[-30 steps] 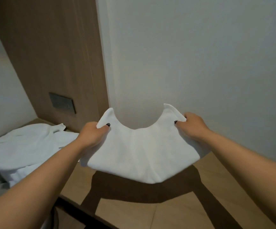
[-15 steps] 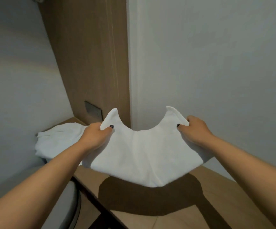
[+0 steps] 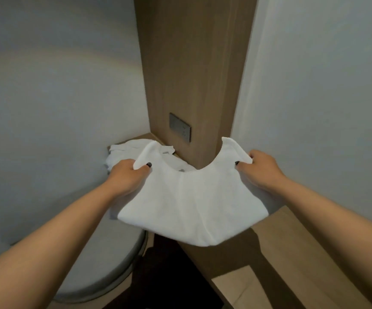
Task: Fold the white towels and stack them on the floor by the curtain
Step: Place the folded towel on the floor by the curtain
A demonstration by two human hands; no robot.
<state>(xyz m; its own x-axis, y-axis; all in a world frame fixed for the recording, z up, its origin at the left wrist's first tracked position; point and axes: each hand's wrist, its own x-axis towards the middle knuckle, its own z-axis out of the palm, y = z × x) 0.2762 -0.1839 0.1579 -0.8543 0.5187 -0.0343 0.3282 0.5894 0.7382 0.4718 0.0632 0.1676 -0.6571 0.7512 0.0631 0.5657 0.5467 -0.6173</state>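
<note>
The view has swung to the left since a moment ago: the pale wall (image 3: pixel 58 85) on the left now fills much more of the picture, the wooden panel (image 3: pixel 194 63) stands near the middle instead of at the left, and a grey round seat (image 3: pixel 104 259) has come fully into sight at the lower left. The wooden ledge (image 3: pixel 292 253) runs along the lower right as before. The folded white towel (image 3: pixel 191 201) is held in the air above the ledge, sagging in the middle with its two upper corners standing up, much as it hung earlier. The pile of white towels (image 3: pixel 122 152) lies in the far corner of the ledge, now partly hidden behind the held towel. The grey switch plate (image 3: pixel 179 127) sits low on the panel, just above that pile. The left hand (image 3: pixel 128 177) still pinches the towel's left corner and the right hand (image 3: pixel 260 170) its right corner, the two hands well apart, thumbs on top.
</note>
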